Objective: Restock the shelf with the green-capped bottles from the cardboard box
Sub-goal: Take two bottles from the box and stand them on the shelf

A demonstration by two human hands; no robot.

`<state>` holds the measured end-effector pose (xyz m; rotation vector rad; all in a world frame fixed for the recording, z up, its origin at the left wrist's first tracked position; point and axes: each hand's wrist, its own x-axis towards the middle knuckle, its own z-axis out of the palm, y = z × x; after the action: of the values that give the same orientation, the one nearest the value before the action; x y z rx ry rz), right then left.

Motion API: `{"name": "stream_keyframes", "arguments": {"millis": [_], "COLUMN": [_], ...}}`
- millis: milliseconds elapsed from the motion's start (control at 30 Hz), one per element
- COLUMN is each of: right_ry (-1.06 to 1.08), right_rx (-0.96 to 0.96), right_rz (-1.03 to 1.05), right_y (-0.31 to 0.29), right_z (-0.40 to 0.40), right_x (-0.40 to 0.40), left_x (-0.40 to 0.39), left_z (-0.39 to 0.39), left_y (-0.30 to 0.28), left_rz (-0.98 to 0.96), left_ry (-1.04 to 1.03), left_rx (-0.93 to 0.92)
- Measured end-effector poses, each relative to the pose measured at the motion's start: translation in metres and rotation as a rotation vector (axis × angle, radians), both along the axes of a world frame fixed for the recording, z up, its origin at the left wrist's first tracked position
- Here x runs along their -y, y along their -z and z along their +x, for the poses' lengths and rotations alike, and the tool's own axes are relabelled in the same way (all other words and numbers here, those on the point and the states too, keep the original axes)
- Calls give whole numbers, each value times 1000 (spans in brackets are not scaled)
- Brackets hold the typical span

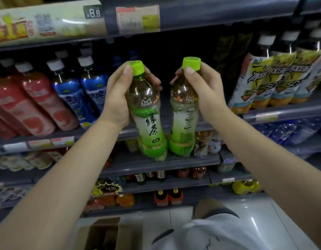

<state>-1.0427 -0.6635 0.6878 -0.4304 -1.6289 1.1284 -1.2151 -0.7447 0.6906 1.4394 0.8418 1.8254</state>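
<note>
My left hand (118, 98) and right hand (204, 91) each clasp a green tea bottle, left bottle (147, 112) and right bottle (183, 114), before the gap flanked by blue-labelled bottles (84, 91) and yellow-labelled bottles (275, 76).

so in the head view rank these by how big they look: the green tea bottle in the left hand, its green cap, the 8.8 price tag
1. green tea bottle in the left hand
2. 8.8 price tag
3. green cap

Tag and cap look close, and the cap is nearer the camera, so that order is unsure.

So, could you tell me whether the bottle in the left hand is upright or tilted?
Tilted. The left hand holds its bottle with the green cap leaning left and the base swung right.
</note>
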Motion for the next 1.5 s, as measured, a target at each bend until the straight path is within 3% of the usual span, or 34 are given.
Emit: {"name": "stream_keyframes", "arguments": {"millis": [233, 500, 600, 667, 767, 967, 1067, 1133, 1200, 1267, 1333, 1433, 1500], "right_ry": [14, 76, 125, 121, 32, -192, 28, 215, 273, 140, -36, -157, -124], "right_rx": [-90, -109, -49, 1, 129, 501, 502, 504, 537, 488, 415, 551, 667], "right_rz": [85, 47, 32, 6, -29, 128, 181, 127, 42, -62, -151, -138, -88], "right_y": [-9, -5, 2, 7, 7, -4, -1, 3, 5, 7, 17, 51, 73], "right_z": [-14, -43, -56, -63, -70, -44, -49, -59, -64, -58, -44, -27, -25], "right_x": [-45, -78, -91, -97, -101, -112, -106, -97, -92, -93, -94, -90, -89], "left_x": [-46, -90, -103, -107, -112, -110, -107, -106, -104, -98, -86, -69, -66], "left_z": [-16, -35, -48, -48, -45, -62, -61, -59, -57, -53, -47, -41, -39], "left_y": [-3, 0, 4, 5, 5, 10, 5, 3, 8, 21, 41, 75, 89], "left_rz": [83, -12, -56, -92, -191, -303, -311, -327, -358, -427, -522, -606, -597], "left_ry": [-136, -375, -473, -494, -493, -409, -319, -292, -304, -365, -408, -391, -492], "left_rx": [11, 10, 62, 0, -39, -154, -150, -122, -65, -16, -107, -308, -397]}}
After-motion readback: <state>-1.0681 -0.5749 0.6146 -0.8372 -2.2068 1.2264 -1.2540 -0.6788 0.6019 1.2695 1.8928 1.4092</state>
